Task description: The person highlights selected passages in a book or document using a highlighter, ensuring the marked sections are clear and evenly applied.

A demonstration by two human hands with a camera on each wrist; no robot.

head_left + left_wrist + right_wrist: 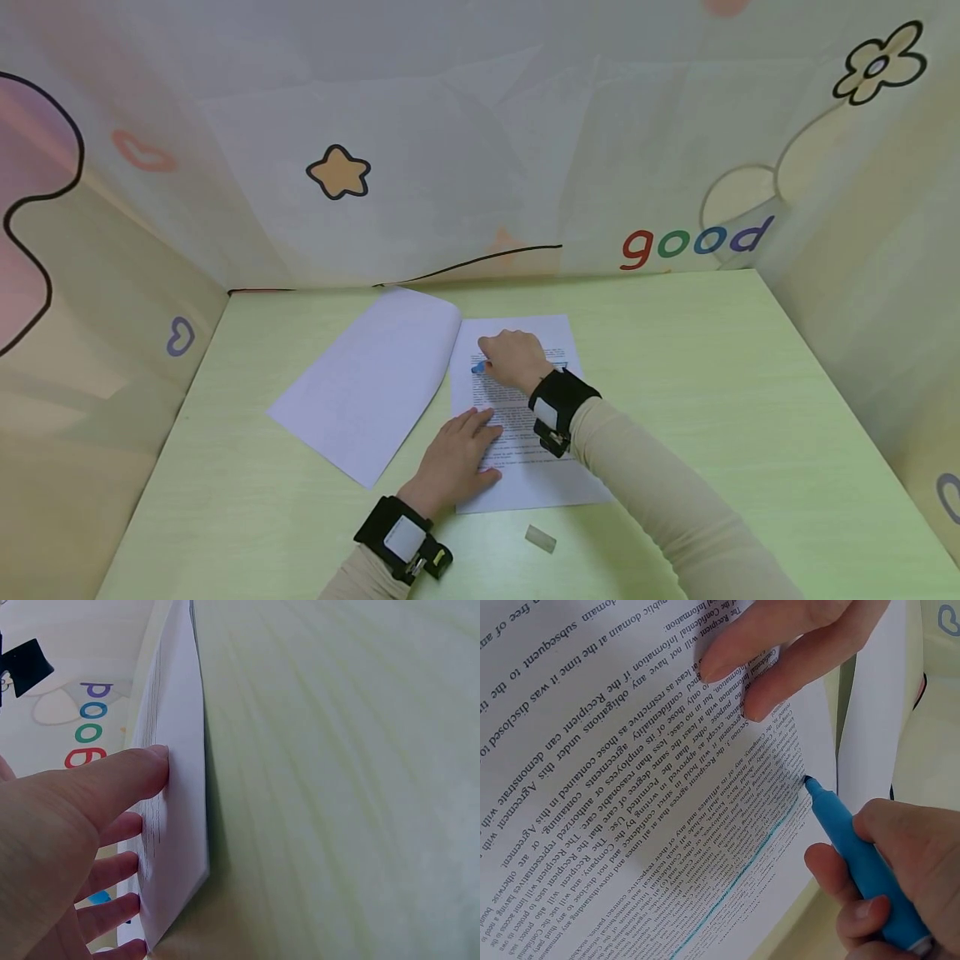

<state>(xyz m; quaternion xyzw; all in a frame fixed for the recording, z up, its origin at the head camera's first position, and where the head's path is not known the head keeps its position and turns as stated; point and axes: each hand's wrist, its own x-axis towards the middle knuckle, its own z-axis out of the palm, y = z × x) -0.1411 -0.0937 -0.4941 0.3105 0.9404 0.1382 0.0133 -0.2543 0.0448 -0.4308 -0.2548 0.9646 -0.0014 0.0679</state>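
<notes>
A blue highlighter (870, 870) is gripped in my right hand (516, 358), its dark tip right at the left edge of the text on a printed page (517, 487). In the right wrist view a blue line (739, 876) runs along one row of the print, near the tip. My left hand (457, 454) rests with spread fingers on the lower left part of the same page. Its thumb (139, 769) lies on the paper near the bottom margin in the left wrist view.
A blank turned-over sheet (367, 375) lies to the left, its right side curling up beside the printed page. A small grey strip (541, 538) lies on the pale green table (750, 450) just below the page. A patterned cloth backdrop (465, 167) stands behind.
</notes>
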